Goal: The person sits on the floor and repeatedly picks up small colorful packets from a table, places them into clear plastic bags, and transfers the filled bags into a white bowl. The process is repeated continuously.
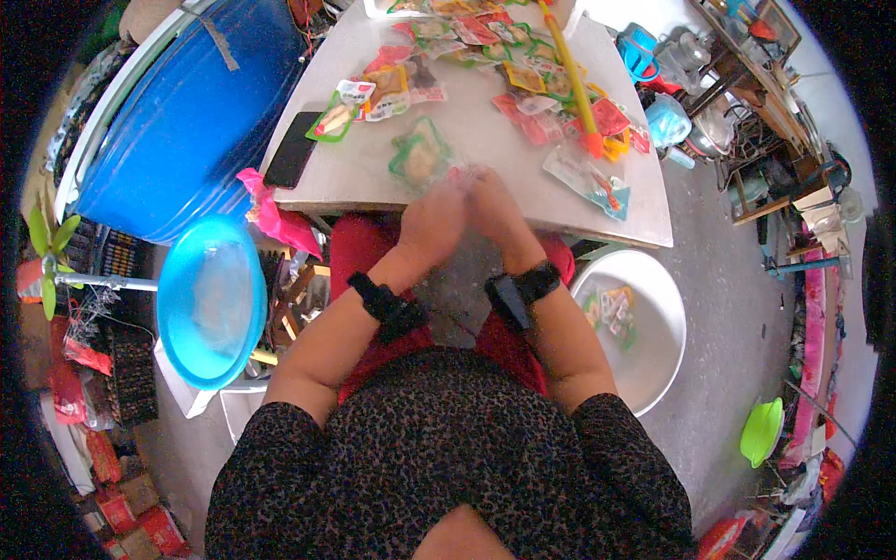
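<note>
My left hand (435, 215) and my right hand (495, 206) meet just over the near edge of a white table (476, 129). Between them they pinch the right-hand corner of a clear, green-edged plastic food packet (422, 155). Motion blurs the packet and both hands, and the fingertips are partly hidden. A clear bag with blue and orange print (586, 183) lies right of my right hand. Beyond the hands are several small sealed food packets (483, 31), with green, yellow and red edges, in a loose arc. A yellow stick with an orange tip (570, 77) lies across those on the right.
A black phone (294, 150) rests at the table's left edge beside a pink plastic bag (280, 213). Down on the right stands a white bucket (661, 336) with packets inside. To the left are a light-blue basin (175, 315) and a big blue barrel (182, 126).
</note>
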Motion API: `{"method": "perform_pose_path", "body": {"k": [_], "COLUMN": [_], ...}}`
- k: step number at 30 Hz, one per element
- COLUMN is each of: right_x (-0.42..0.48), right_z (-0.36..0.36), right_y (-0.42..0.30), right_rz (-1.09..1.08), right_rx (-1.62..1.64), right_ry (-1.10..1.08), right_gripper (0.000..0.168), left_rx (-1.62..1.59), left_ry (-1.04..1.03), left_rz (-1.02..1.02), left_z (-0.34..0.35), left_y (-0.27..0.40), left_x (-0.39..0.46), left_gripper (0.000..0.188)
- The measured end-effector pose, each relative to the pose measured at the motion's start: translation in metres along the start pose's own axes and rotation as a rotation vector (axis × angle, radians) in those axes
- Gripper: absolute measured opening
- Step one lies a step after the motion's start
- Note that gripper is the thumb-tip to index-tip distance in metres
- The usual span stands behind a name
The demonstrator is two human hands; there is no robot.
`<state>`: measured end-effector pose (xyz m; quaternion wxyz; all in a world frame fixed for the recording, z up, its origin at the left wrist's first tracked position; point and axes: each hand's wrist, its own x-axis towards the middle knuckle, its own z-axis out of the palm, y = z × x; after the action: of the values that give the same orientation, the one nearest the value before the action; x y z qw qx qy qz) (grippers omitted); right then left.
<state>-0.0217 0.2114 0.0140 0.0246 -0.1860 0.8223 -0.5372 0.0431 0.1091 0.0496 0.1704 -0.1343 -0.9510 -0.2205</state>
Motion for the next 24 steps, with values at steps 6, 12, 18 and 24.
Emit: {"method": "perform_pose_path", "body": {"k": [6,12,18,24], "right_x": [0.01,0.018,0.022,0.026], "right_z": [0.003,0.01,0.026,0.025], "right_y": [-0.006,-0.004,-0.007,0.006], "right_rz": [-0.289,-0.242,-0.025,-0.374], "right_rx": [-0.409,-0.258,-0.12,-0.781], "right_ry": [0.018,-0.071,0.075,-0.29], "right_gripper": [0.018,0.023,0.024,0.018], "left_rx": [-0.042,-0.065,-0.07,-0.071], "left_ry": [0.131,0.106,0.16,0.108], "left_rz": [0.078,0.107,0.14,0.163], "left_z": [0.004,0.006,-0.001,-0.005], "left_y": [-0.01,-0.013,-0.014,-0.019], "left_x": [-0.009,-0.014,-0.019,-0.026], "left_gripper": [0.011,0.013,0.01,0.021]}}
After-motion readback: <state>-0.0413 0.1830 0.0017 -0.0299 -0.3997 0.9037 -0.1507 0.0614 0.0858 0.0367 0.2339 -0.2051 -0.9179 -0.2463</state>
